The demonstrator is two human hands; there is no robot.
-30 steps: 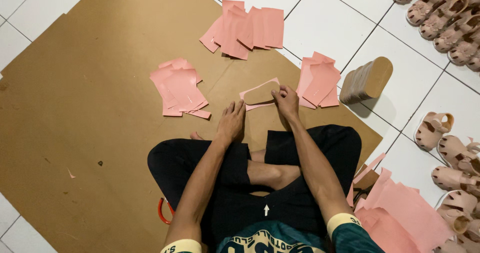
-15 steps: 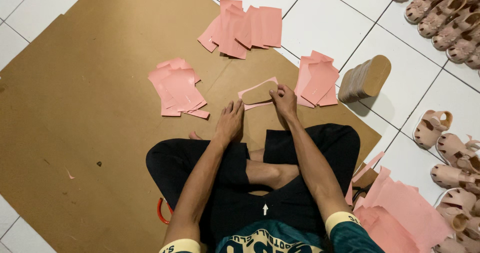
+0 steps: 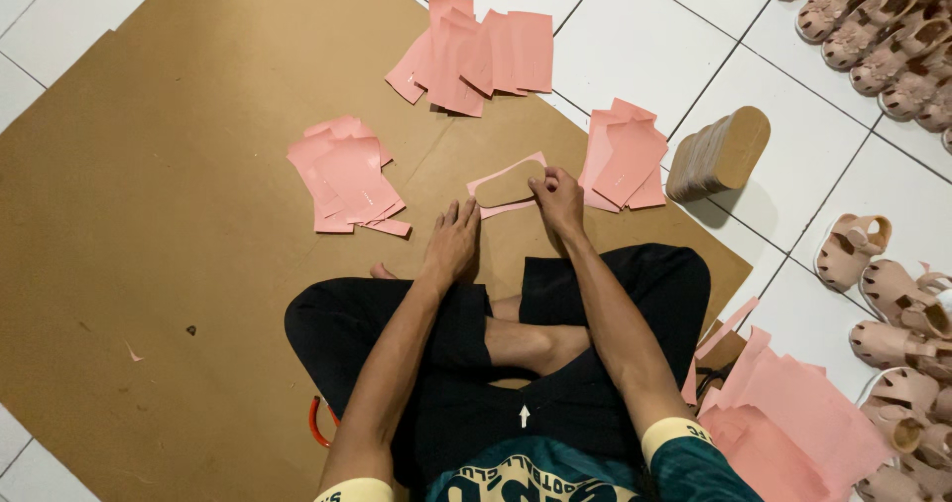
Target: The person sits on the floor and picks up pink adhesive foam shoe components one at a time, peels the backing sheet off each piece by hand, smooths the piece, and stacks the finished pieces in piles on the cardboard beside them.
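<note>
Under the right hand (image 3: 560, 199) sits a brown sole-shaped cardboard piece (image 3: 508, 183) on a pink paper sheet (image 3: 493, 207), fingertips pinching its near edge. Just beside it, the left hand (image 3: 451, 244) lies flat and empty on the big brown cardboard mat (image 3: 178, 244). With only that edge held, the piece could slide crooked on the pink sheet.

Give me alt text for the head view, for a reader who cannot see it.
A person sits cross-legged on a brown cardboard sheet, their right hand pressing a tan sole-shaped cutout onto a pink sheet, their left hand flat on the cardboard. Piles of pink sheets, a stack of tan cutouts and beige sandals lie around.
</note>
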